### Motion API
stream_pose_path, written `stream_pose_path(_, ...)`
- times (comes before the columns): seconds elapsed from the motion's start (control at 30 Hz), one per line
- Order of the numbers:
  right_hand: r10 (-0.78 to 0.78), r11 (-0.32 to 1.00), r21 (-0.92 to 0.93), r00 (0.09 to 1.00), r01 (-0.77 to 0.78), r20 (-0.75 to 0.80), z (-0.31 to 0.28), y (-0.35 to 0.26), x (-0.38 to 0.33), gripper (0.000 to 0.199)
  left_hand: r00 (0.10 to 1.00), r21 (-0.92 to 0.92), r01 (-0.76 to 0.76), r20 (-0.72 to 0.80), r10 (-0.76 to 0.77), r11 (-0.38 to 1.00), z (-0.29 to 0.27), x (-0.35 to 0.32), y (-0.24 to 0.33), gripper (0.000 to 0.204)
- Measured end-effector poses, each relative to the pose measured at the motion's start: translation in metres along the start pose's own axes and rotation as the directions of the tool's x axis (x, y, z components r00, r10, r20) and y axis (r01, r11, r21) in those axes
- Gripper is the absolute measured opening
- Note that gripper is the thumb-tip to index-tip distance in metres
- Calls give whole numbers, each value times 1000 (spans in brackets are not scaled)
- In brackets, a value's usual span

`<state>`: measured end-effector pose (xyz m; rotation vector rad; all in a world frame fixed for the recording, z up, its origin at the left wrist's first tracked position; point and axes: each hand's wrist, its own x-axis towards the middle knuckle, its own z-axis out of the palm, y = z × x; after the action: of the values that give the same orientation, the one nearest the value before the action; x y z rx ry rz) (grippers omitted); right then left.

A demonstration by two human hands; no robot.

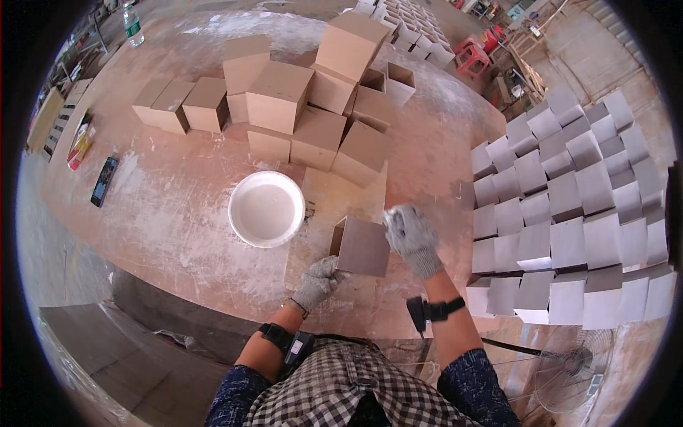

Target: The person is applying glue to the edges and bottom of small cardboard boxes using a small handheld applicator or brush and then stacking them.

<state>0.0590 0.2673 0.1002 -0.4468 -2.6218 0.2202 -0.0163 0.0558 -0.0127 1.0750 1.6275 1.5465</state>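
Observation:
A small open-ended cardboard box (364, 247) with a greyish, wet-looking top face lies in front of me on a pale board (313, 192). My left hand (318, 282), in a grey knit glove, grips the box at its near left corner, beside its open end. To the right of the box is my right hand (410, 235), gloved the same way, with curled fingers at the box's right edge. Something whitish shows at those fingertips, too small to make out. A round white tub (266, 210) of milky white liquid stands left of the box.
Plain brown cardboard boxes (281, 96) are piled at the far side of the table (178, 206). Rows of white-coated boxes (569, 213) are stacked at the right. A phone (104, 182) lies at the left, a bottle (132, 27) stands far left, and a fan (575, 363) is at lower right.

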Motion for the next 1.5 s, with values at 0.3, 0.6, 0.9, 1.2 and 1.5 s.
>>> stream_pose_path(0.3, -64, 980, -165, 965, 109, 253, 3, -58, -57, 12, 994, 263, -77, -52, 94, 962, -5, -2, 12, 24)
stream_pose_path(0.6, 100, 977, 189, 995, -95, -20, -39, -74, -130, 14, 990, -402, 128, 107, -93, 907, -4, -3, -8, 34)
stream_pose_path(0.9, 531, 664, 612, 847, -430, 20, -20, -42, -160, 13, 962, 206, -271, 104, 254, 940, -12, 10, 36, 18)
stream_pose_path(1.2, 435, 398, 860, 891, -319, 129, -65, -41, -88, 16, 909, 393, -409, 257, 328, 824, -39, -2, 60, 25)
stream_pose_path(1.5, -275, 960, 21, 953, 280, -127, -42, -55, 2, 21, 978, -97, 114, 185, -95, 989, -35, -29, 77, 23)
